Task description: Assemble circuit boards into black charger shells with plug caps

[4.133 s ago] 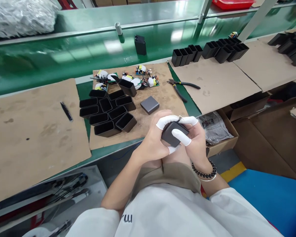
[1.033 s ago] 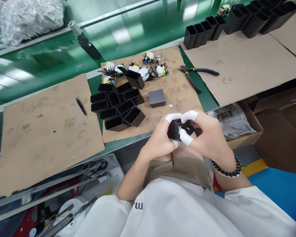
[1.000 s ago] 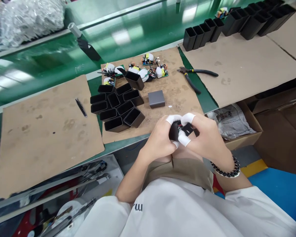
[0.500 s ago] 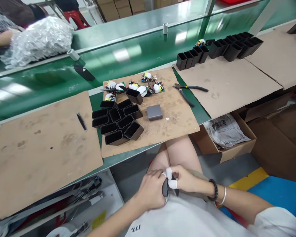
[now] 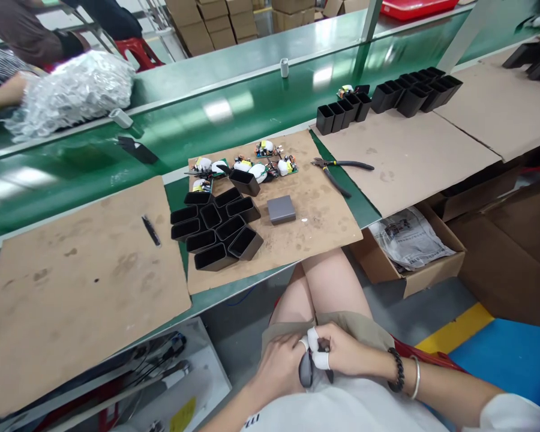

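A dark case [image 5: 305, 369] is held off the counter [image 5: 176, 191], on the wearer's side of its front edge. The left hand [image 5: 273, 365] is curled nearly closed around it. The right hand [image 5: 342, 353] has its capped thumb and finger drawn together beside the case; I cannot tell what they pinch. The step in hand looks like close two-handed work on one side of the case; the next move seems to call for a steady left grip and small right-fingertip motions. Near the counter's front edge, shells [image 5: 229, 227] stand on cardboard [image 5: 324, 198], with boards [image 5: 288, 165] behind and pliers [image 5: 335, 162] to the right.
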Available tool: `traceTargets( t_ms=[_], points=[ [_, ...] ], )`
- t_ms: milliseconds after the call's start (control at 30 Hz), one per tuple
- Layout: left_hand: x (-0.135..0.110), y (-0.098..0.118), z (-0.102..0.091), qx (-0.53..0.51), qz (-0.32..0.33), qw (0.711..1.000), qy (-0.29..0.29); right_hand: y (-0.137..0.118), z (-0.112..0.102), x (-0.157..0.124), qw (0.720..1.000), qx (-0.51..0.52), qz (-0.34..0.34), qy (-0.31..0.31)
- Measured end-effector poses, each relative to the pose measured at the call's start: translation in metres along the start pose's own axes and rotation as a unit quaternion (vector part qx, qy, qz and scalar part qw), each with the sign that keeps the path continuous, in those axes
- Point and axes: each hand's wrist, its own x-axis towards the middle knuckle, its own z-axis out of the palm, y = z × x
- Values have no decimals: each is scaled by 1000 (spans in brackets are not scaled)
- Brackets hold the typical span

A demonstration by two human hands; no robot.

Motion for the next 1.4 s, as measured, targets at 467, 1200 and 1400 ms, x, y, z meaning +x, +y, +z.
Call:
traceTargets(
  t_ms=[467,1200,1400],
  points=[
    [12,25,-79,-23,197,826,528,-204,-112,85,600,-716,-198,298],
    [24,-35,-134,142,-14,669,729,-275,-170,217,763,-613,-81,187],
    [36,-8,-151,158,127,675,710,-237,-179,148,901,-376,-140,164]
  ],
)
